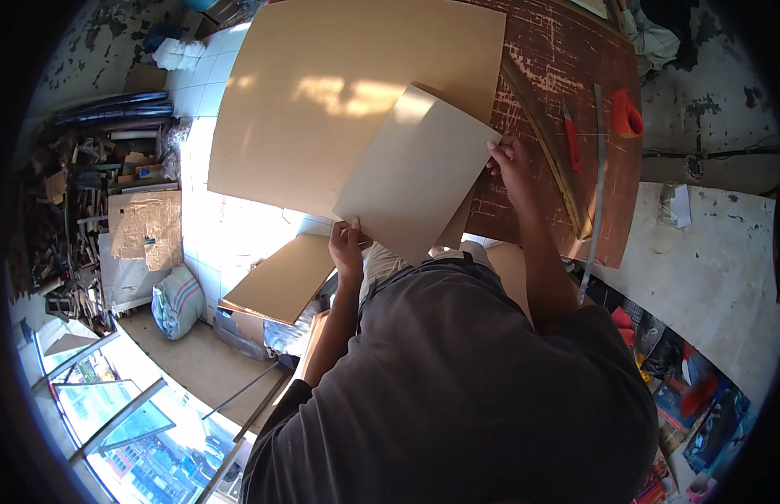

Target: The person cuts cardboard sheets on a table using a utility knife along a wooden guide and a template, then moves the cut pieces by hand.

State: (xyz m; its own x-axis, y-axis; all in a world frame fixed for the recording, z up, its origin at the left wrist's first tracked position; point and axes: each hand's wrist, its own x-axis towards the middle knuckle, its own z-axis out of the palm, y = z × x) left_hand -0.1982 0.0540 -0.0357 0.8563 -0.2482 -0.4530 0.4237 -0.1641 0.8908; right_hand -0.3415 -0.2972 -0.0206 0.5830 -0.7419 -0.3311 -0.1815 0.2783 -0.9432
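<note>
From my remote seat, I see bright light on white floor tiles (pixel 204 101), peeling walls (pixel 709 92), a scuffed reddish-brown worktop (pixel 566 76) and a glaring window (pixel 125 420).

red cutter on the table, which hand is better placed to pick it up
Probably the right hand: it holds the pale board by its right corner, nearer the red cutter, though it must let go first. The left hand holds the left side, farther away.

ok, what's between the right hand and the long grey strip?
From right hand to grey strip: the yellowish-brown strip, then the red cutter, both on the worn red-brown board. Head view.
</note>
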